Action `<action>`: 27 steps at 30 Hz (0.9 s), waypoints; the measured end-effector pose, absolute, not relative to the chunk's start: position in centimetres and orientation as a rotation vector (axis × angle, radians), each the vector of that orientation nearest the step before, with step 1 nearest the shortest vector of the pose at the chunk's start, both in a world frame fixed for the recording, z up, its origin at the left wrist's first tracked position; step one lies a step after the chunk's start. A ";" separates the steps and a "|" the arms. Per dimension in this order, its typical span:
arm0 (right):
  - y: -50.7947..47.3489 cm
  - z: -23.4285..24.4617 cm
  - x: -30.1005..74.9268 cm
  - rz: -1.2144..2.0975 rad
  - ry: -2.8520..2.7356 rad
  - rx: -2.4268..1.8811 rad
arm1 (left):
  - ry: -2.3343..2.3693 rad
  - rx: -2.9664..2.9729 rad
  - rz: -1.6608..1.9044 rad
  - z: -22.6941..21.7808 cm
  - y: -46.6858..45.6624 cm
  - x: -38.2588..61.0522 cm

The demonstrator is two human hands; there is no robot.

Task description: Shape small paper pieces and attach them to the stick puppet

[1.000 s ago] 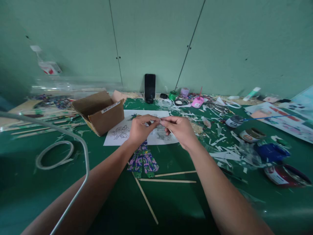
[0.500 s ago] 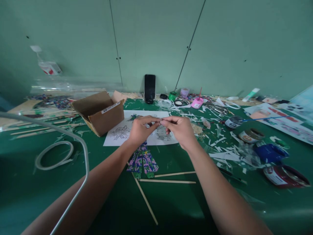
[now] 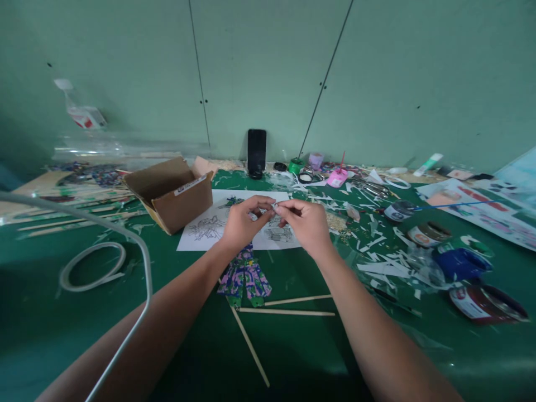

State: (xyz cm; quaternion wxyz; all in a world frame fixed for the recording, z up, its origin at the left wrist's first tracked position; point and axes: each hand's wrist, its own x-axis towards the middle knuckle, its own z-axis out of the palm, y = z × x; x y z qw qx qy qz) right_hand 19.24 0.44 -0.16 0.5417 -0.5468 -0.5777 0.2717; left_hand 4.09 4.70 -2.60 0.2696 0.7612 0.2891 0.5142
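Head view: patterned figure (image 3: 254,279) lies beneath the hands (image 3: 243,223).

Dim, greenish lt overall; src out of view. Table (image 3: 301,346) v. dark btm ctr, faint sheen btm R. Glints on clear plastic (image 3: 84,151), L. Wide-angle stretch twd edges; red jar (image 3: 488,304) blurry. Detail btwn L hand (image 3: 243,223) & R hand (image 3: 310,226) too soft.
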 end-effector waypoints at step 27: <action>0.3 -0.3 19.4 0.558 -1.451 -1.318 | 0.834 2.028 1.340 -2.5 4.7 4.1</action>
